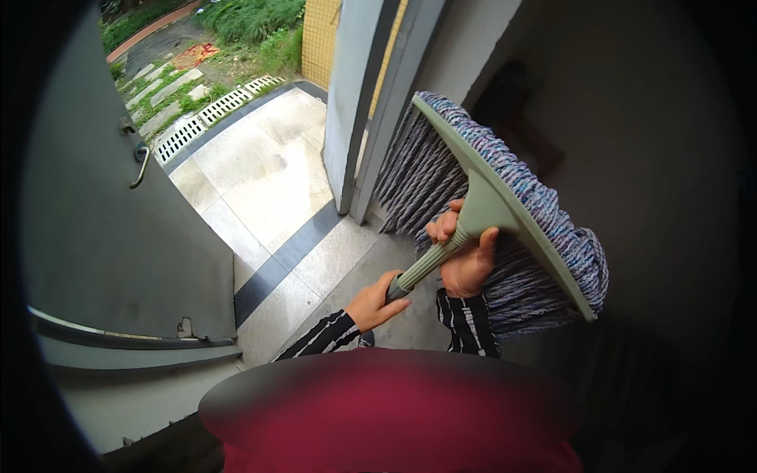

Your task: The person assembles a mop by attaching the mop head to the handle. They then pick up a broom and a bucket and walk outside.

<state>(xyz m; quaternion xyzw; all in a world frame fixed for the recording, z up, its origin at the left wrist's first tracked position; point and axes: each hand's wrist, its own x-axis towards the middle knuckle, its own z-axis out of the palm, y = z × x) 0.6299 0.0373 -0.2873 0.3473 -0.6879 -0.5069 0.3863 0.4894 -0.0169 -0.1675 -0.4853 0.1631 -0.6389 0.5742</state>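
Observation:
A mop (pixel 497 206) with a pale green plastic head and a short ribbed socket is held up in front of me. Its thick grey-blue yarn strands fall from the curved edge and hang behind the head. Around the lower end of the socket, where a darker grey piece shows, my left hand (pixel 374 303) is closed. My right hand (pixel 467 266) grips higher, just under the head, with its thumb up along the plastic and its fingertips showing on the far side. The rest of the handle below my left hand is hidden.
On the left stands a grey metal door (pixel 118 221) with a lever handle (pixel 140 164), swung open. A second door leaf (pixel 355 102) and frame are behind the mop. Outside lie pale paving (pixel 260 165), drain grates (pixel 225 106) and grass. A wall fills the dark right side.

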